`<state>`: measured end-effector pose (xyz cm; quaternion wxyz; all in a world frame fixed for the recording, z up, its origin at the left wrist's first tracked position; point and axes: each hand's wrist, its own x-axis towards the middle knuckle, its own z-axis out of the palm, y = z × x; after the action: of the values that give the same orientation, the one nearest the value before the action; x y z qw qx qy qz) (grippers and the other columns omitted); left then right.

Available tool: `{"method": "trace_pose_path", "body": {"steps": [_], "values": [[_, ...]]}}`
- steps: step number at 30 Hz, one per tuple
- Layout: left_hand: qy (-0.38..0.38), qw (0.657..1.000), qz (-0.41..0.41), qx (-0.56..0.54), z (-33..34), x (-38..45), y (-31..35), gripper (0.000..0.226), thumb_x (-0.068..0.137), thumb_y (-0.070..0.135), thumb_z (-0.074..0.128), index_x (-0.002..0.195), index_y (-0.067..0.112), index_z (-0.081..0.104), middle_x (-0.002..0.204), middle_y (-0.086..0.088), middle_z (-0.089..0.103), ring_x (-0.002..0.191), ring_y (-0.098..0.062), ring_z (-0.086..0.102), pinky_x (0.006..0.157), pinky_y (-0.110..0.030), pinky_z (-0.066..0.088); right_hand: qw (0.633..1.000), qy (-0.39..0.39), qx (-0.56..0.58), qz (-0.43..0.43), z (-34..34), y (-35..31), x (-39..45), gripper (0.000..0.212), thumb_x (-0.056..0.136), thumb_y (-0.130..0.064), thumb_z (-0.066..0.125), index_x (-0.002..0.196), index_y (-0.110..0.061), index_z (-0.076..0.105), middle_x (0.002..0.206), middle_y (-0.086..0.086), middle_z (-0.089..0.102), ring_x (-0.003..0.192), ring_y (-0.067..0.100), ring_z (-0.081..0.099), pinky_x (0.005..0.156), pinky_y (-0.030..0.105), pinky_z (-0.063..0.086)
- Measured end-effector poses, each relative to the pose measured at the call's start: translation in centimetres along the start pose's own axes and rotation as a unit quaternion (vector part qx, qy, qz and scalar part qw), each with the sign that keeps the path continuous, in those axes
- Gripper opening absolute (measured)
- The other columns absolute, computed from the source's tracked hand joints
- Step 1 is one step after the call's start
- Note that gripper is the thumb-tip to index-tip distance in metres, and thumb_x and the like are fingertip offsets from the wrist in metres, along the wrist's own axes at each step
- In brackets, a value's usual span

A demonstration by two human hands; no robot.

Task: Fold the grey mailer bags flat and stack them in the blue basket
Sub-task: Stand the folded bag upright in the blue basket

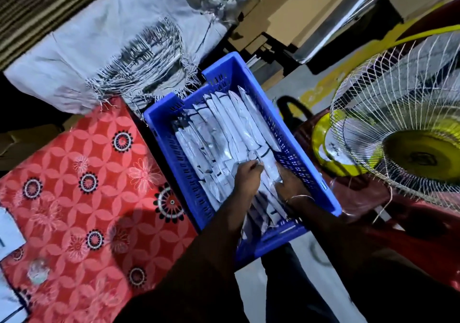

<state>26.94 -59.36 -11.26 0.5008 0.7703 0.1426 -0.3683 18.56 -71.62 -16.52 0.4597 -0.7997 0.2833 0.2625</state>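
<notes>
Mailer [270, 170] btwn both hands' fingers [256, 167], in basket [174, 163]

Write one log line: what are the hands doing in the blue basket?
left hand: pinching folded grey mailer bag | right hand: on same bag | blue basket: rows of folded bags
</notes>
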Motion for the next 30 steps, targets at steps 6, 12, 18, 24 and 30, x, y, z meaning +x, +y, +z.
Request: {"method": "trace_pose_path", "body": {"steps": [6, 12, 18, 24, 30], "values": [[0.029, 0.998, -0.023, -0.05, -0.5, 1.1, 0.0, 0.012, 0.096, 0.012, 0.063, 0.086, 0.017, 0.069, 0.092, -0.004, 0.062, 0.089, -0.019, 0.057, 0.085, -0.03, 0.041, 1.0, -0.03, 0.002, 0.009, -0.5, -0.2, 0.0, 0.072, 0.095, -0.016, 0.055, 0.16, -0.021, 0.025, 0.165, 0.004, 0.027, 0.151, 0.02, 0.027, 0.12, 0.025, 0.014], [0.002, 1.0, 0.006, -0.026, -1.5, 0.9, -0.7, 0.029, 0.099, 0.007, 0.057, 0.124, 0.017, 0.068, 0.101, 0.002, 0.061, 0.089, -0.012, 0.056, 0.087, -0.03, 0.044, 0.99, -0.032, 0.137, 0.017, 0.5, -0.9, 1.4, 0.082, 0.079, -0.058, 0.044, 0.157, -0.045, 0.022, 0.163, -0.008, 0.032, 0.149, 0.015, 0.032, 0.123, 0.044, 0.025], [0.001, 0.996, -0.018, -0.084, -1.2, 0.7, -0.2, 0.039, 0.102, 0.014, 0.059, 0.141, 0.016, 0.059, 0.126, 0.0, 0.062, 0.114, -0.013, 0.059, 0.108, -0.034, 0.044, 0.996, -0.028, 0.072, 0.044, 1.7, -3.8, 2.8, 0.071, 0.089, -0.075, 0.028, 0.151, -0.06, -0.003, 0.169, 0.006, 0.013, 0.154, 0.032, 0.014, 0.122, 0.056, 0.012], [0.032, 0.997, 0.003, -0.067, -1.2, 0.3, -0.1, 0.033, 0.105, 0.022, 0.056, 0.137, 0.017, 0.059, 0.139, -0.002, 0.061, 0.125, -0.015, 0.057, 0.112, -0.04, 0.044, 0.993, -0.003, 0.116, 0.029, 1.2, -2.2, 2.7, 0.09, 0.079, -0.086, 0.029, 0.157, -0.047, 0.007, 0.168, 0.004, 0.018, 0.154, 0.024, 0.017, 0.124, 0.05, 0.017], [0.133, 0.988, 0.058, 0.06, -2.3, -0.5, -0.2, 0.031, 0.102, 0.022, 0.057, 0.132, 0.016, 0.064, 0.133, -0.003, 0.065, 0.121, -0.018, 0.06, 0.106, -0.033, 0.046, 0.991, 0.009, 0.135, -0.014, 2.2, -1.0, 1.7, 0.097, 0.079, -0.088, 0.048, 0.158, -0.041, 0.02, 0.162, -0.001, 0.034, 0.148, 0.019, 0.034, 0.12, 0.046, 0.031]]}}
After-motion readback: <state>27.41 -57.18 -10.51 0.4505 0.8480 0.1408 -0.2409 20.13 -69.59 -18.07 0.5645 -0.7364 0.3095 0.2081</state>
